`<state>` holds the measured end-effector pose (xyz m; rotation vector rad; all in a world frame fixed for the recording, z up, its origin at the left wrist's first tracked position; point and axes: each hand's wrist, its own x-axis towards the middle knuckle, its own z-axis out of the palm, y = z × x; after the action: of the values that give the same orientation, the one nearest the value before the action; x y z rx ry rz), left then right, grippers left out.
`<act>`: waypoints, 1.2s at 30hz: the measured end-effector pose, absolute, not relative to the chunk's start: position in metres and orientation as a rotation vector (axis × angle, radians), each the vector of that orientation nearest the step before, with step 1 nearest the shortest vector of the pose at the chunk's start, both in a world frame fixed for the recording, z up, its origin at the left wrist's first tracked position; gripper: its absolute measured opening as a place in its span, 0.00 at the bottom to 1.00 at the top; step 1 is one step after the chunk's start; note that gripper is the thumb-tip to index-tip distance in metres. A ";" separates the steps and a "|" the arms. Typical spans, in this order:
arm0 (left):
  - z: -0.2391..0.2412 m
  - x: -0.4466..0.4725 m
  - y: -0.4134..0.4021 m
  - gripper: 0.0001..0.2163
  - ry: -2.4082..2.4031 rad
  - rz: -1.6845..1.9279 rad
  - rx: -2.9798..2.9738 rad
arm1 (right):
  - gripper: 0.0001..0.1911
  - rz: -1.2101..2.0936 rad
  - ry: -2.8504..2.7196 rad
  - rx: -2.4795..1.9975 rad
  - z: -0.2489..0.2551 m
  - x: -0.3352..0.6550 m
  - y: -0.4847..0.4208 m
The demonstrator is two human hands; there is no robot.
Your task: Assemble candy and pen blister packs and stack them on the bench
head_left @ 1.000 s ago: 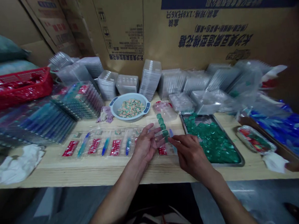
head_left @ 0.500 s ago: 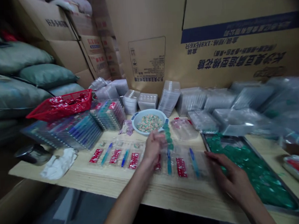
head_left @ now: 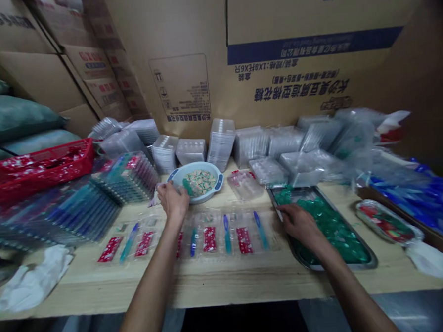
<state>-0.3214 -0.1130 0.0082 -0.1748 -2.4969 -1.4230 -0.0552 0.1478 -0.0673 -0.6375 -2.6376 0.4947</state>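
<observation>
from where i'm watching, 12 o'clock is straight ahead across the pale wooden table (head_left: 220, 287). my left hand (head_left: 173, 198) is curled, knuckles up, right at the near rim of a round pale-blue plastic bowl (head_left: 216, 177). a green strip (head_left: 187, 186) lies just beside those fingers, but i cannot tell whether the hand is gripping it. the bowl holds a heap of small green, orange and cream pieces (head_left: 200, 182).

my right hand (head_left: 299, 224) looks open, its fingers reaching toward 9 o'clock and lying at the inner left edge of a steel tray (head_left: 371, 262). the tray is full of loose green plastic pieces (head_left: 332, 229), which sit just under the hand.

between the hands and nearer me runs a row of clear blister trays (head_left: 225, 237) with red sachets (head_left: 209, 238) and slim blue and teal plastic sticks (head_left: 227, 240) inside. at 10 o'clock, a red plastic basket (head_left: 39, 173) sits beside stacked packs of blue items (head_left: 125, 178). clear plastic trays (head_left: 220, 143) stand in stacks at 12 o'clock against printed cardboard cartons (head_left: 293, 58). a white cloth (head_left: 34, 280) lies at 8 o'clock, and a foil tray (head_left: 386, 222) lies at 3 o'clock.
</observation>
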 end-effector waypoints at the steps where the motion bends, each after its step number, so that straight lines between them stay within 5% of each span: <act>1: 0.010 -0.311 -0.108 0.19 -2.503 -1.284 -0.273 | 0.18 0.470 -2.661 -0.646 -0.061 -0.068 0.148; 10: 0.009 -0.229 -0.094 0.14 -2.527 -0.994 -0.639 | 0.19 0.246 -2.660 -0.850 0.018 -0.142 0.169; 17: -0.020 -0.210 -0.097 0.08 -2.971 -1.369 -0.793 | 0.16 0.375 -2.982 -0.662 -0.022 -0.094 0.092; 29: -0.043 -0.204 -0.061 0.42 -2.967 -1.420 -0.734 | 0.21 0.576 -2.841 -0.700 -0.053 -0.071 0.052; 36: -0.046 -0.207 -0.057 0.37 -3.007 -1.285 -0.773 | 0.31 0.893 -2.531 -0.733 -0.057 -0.091 0.037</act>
<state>-0.2073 -0.0569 -0.0461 -0.7732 -3.0069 -1.2845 -0.0911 0.0370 -0.0567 -0.7327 -2.5313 0.8934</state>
